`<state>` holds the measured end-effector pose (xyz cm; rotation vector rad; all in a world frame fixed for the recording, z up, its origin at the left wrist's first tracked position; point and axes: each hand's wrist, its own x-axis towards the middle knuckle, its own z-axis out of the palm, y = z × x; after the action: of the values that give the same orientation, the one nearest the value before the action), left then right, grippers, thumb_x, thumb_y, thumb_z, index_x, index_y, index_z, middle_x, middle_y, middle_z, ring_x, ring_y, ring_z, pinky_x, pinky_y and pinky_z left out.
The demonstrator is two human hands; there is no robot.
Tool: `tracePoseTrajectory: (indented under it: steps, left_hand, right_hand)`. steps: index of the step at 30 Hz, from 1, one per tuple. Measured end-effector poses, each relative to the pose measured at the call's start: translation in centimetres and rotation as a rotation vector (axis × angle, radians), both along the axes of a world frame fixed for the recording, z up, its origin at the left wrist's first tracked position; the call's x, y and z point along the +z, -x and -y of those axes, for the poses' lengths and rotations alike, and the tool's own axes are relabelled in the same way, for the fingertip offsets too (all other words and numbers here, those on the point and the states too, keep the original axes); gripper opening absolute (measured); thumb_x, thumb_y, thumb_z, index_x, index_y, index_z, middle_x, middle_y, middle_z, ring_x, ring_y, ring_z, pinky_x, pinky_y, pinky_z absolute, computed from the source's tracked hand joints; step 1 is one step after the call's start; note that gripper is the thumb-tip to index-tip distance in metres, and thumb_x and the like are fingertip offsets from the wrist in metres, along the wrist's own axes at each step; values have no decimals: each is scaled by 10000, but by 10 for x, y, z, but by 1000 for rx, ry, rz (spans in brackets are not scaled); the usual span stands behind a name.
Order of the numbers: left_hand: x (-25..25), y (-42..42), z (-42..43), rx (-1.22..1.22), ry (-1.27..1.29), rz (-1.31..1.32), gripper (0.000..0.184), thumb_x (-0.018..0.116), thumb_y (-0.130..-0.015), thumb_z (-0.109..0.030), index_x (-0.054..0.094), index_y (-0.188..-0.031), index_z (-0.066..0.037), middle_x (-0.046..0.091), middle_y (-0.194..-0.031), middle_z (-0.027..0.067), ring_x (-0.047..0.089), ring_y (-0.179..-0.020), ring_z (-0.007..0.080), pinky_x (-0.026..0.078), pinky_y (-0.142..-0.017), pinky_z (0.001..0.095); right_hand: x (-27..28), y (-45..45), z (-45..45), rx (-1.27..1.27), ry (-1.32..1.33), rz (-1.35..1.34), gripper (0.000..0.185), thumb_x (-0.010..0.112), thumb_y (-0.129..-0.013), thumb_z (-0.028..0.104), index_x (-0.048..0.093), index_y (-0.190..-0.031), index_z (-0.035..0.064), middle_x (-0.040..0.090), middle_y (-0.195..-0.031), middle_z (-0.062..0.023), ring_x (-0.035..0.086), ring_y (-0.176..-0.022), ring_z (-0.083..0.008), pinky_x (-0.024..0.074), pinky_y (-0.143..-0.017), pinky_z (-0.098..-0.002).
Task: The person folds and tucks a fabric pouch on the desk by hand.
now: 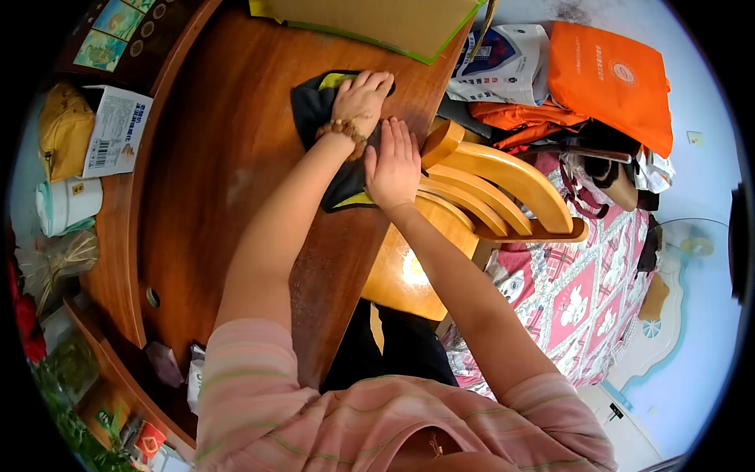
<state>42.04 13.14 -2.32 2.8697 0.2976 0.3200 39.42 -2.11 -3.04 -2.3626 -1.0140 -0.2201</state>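
Observation:
A dark grey cloth (313, 114) with yellow-green edges lies on the brown wooden table (236, 149). My left hand (362, 102), with a beaded bracelet at the wrist, rests palm down on the cloth's upper part, its fingers extended toward the right. Just below it, my right hand (393, 167) lies flat on the cloth near the table's right edge, fingers stretched upward. The hands are close together, and both palms are hidden, as is the cloth under them.
Right of the table stands a wooden chair (421, 271) with a slatted back. A cardboard box (377, 27) sits at the table's far end. Beyond the chair are an orange bag (613, 79) and a patterned bedspread (570, 303). A raised shelf (118, 236) borders the left side.

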Motion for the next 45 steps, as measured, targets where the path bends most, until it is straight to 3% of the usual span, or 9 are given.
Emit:
tracePoseTrajectory:
  steps: [2, 12, 13, 17, 22, 29, 36, 38, 45]
  left_hand:
    - [-7, -28, 0, 32, -72, 125, 409, 438, -940, -150, 576, -1324, -110, 555, -1362, 1, 458, -1289, 183, 368, -1011, 358]
    - [-15, -6, 2, -6, -146, 158, 405, 463, -929, -175, 593, -1309, -121, 584, -1315, -16, 489, -1250, 163, 386, -976, 350]
    - [-1, -13, 3, -4, -94, -34, 464, 444, -946, -136, 533, -1402, -131, 532, -1410, 9, 445, -1321, 189, 368, -1029, 353]
    - [8, -34, 8, 39, -81, -79, 466, 441, -942, -133, 533, -1399, -129, 539, -1395, 13, 446, -1318, 190, 357, -1039, 353]
    - [-4, 1, 2, 0, -146, 14, 460, 455, -935, -145, 541, -1386, -119, 542, -1394, 11, 459, -1303, 197, 380, -1020, 364]
    - [-13, -47, 9, 65, -211, 142, 396, 460, -924, -164, 600, -1291, -115, 606, -1268, -20, 527, -1173, 162, 407, -932, 334]
    - [2, 49, 14, 83, -126, -17, 475, 474, -915, -125, 537, -1385, -87, 537, -1400, 23, 472, -1278, 208, 383, -999, 342]
    - [-5, 62, 15, 103, -183, 114, 438, 472, -915, -170, 579, -1331, -88, 598, -1295, 2, 510, -1210, 187, 406, -941, 345]
    - [-2, -10, 3, 133, -209, 46, 372, 473, -923, -140, 611, -1265, -86, 600, -1268, 13, 513, -1191, 193, 399, -952, 340]
  right_hand:
    - [2, -1, -1, -14, -13, -4, 544, 564, -923, 243, 447, -1378, -30, 482, -1421, -215, 431, -1341, -376, 301, -1149, -493]
    - [0, -3, 1, -16, -23, 22, 488, 556, -922, 228, 496, -1325, -41, 495, -1407, -217, 448, -1323, -383, 318, -1142, -489]
    - [1, -2, 1, -12, -27, 7, 483, 554, -924, 224, 496, -1323, -42, 500, -1402, -218, 452, -1318, -386, 318, -1142, -491]
    - [1, -3, 2, -16, -66, -5, 461, 549, -924, 207, 505, -1308, -44, 516, -1382, -225, 466, -1303, -396, 329, -1136, -496]
    - [1, -3, 3, 18, -125, -43, 445, 550, -919, 192, 509, -1294, -45, 527, -1365, -229, 478, -1290, -401, 346, -1125, -497]
    - [-1, -1, 4, -16, -112, -7, 433, 556, -914, 175, 512, -1285, -44, 540, -1345, -234, 484, -1291, -390, 353, -1122, -495]
    - [-3, -3, 4, 23, -124, 9, 338, 534, -928, 176, 595, -1188, -31, 558, -1337, -220, 493, -1285, -389, 357, -1119, -491]
    - [-5, -2, 4, 5, -165, -19, 339, 533, -928, 181, 597, -1183, -33, 564, -1330, -222, 495, -1284, -388, 358, -1118, -490]
    - [-5, -2, 6, -8, -136, 5, 352, 538, -924, 186, 588, -1194, -34, 572, -1328, -209, 496, -1289, -371, 355, -1124, -480]
